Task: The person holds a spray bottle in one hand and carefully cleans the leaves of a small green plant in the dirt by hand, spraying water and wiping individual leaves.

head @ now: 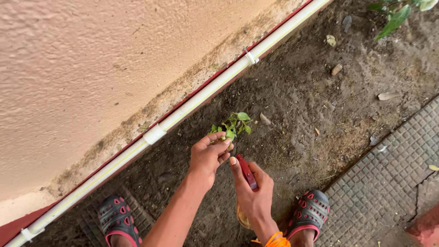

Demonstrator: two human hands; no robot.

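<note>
A small green plant (pixel 232 126) is being pinched at its top by the left hand (pixel 208 158), its grip closed on the leaves, where it is growing in the bare soil (pixel 297 105) just beside the white pipe (pixel 201 96) that is running along the foot of the pink wall (pixel 91 59). A red-handled tool (pixel 247 173) is being clenched in the right hand (pixel 254 192), its tip being brought low toward the stem. The stem is best being kept taut and the tool kept close to the ground, clear of the fingers. Small stones (pixel 337 69) and dry leaves (pixel 388 96) are lying scattered about; sandalled feet (pixel 311 210) are being planted on both sides, with grid paving (pixel 393 169) at the right.
</note>
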